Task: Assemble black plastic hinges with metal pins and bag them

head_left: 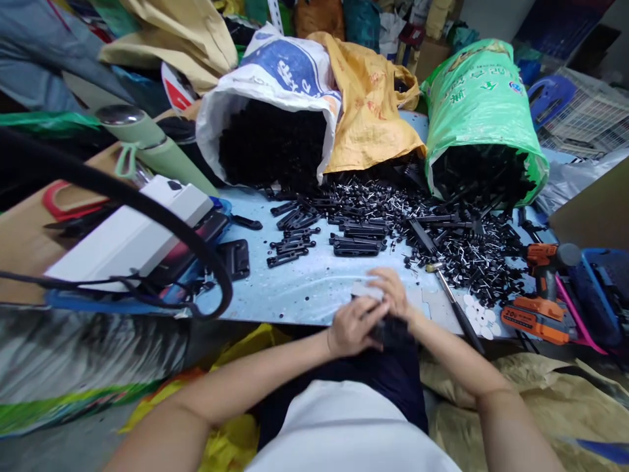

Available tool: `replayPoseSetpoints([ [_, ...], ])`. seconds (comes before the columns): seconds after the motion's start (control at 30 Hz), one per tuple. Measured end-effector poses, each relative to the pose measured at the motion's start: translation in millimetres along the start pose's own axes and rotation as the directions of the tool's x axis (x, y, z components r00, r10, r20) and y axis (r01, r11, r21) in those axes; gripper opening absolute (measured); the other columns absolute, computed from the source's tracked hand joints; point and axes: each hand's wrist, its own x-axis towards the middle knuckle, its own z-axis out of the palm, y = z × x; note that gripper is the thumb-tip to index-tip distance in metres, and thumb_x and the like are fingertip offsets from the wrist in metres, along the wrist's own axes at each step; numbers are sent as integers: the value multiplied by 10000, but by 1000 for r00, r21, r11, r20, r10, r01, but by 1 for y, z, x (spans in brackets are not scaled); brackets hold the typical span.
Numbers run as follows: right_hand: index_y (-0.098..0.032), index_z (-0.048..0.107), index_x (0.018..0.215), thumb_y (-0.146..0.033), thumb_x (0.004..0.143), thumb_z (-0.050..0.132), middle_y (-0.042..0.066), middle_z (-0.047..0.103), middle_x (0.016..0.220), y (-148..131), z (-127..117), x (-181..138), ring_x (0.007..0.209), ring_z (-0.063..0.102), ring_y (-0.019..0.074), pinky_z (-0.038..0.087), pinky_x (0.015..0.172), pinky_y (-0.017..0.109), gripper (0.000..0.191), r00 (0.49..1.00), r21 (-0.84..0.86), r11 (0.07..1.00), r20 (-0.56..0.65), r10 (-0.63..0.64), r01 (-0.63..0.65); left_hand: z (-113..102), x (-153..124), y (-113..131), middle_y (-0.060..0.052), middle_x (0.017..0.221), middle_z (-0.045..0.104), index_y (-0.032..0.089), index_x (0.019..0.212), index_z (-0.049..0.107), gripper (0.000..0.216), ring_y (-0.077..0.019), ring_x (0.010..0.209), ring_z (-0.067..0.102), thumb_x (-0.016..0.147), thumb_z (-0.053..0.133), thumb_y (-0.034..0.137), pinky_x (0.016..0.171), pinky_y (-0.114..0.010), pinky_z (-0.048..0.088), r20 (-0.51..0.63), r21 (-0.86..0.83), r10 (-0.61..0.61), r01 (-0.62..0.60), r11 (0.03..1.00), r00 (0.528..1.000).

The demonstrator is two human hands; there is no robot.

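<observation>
My left hand and my right hand meet at the near edge of the light blue table. Both are closed round a small black plastic part, with a pale flat piece just above the fingers. A heap of small black pieces with metal pins lies beyond the hands. Flat black plastic bars lie in rows at mid-table.
Three open sacks lie on the far side: white and blue, yellow, green, spilling black parts. An orange cordless drill sits at right, a screwdriver beside my right hand. A white box and black cable are at left.
</observation>
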Motion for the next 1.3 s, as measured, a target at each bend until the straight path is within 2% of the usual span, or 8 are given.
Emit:
replayPoseSetpoints([
  [0.13,-136,532,1084,-435,872,421,199,525,1151,90,-55,24,1081,437,293,331,886,447,383,968,-577,779,-102,229,-245,25,20,-62,-127,967,615,199,1196,527,379,-253,974,560,852,499,356,805,-385,451,429,306,-240,109,946,871],
  [0.27,-58,552,1084,-434,880,407,236,592,944,127,-80,35,954,479,304,337,823,448,452,963,-661,714,-47,267,-230,27,38,-94,-131,1156,570,214,1196,528,386,-280,1172,442,814,553,270,956,-455,345,463,395,-389,207,895,796],
  [0.43,-157,531,1140,-304,852,471,129,607,1037,78,-64,16,942,515,240,375,837,398,329,962,-514,858,236,139,3,-31,15,-107,-169,1163,559,124,1172,519,401,-305,1100,475,782,435,162,882,-459,387,118,579,-688,513,633,716],
  [0.57,-216,575,1086,-123,818,443,61,616,1068,25,-45,-6,1019,506,209,319,961,435,312,780,-261,936,625,-24,238,-78,-18,-124,-200,1040,603,80,1090,552,395,-341,1022,504,723,415,126,805,-477,414,73,673,-831,588,448,551],
  [0.77,-195,567,1106,-244,855,440,127,559,1089,8,-25,-20,989,512,253,430,833,409,285,887,-537,835,320,332,-119,-77,-24,-109,-110,979,617,168,884,575,191,-271,1005,530,737,492,255,882,-425,421,-19,431,-683,623,653,730],
  [0.97,-83,396,1292,-573,750,536,212,520,1002,2,-4,-26,888,541,328,462,669,425,745,721,-642,522,-69,690,-561,-29,-1,-53,-83,978,622,160,1017,553,240,-190,938,580,850,422,273,831,-335,476,144,-11,-532,539,842,834],
  [1.13,-184,441,1266,-478,855,397,135,559,1063,3,-13,-34,830,593,217,489,742,385,507,693,-97,701,106,713,-707,0,5,-25,-75,1010,616,170,1102,568,293,-176,946,589,884,388,249,813,-317,490,286,-219,-579,640,737,764],
  [1.3,-204,372,1333,-582,828,365,36,614,808,-11,-6,-28,588,579,141,518,564,301,630,609,505,426,280,742,-751,12,12,-13,-80,966,621,148,1164,559,337,-175,886,601,861,442,241,778,-309,502,280,-306,-620,680,667,733],
])
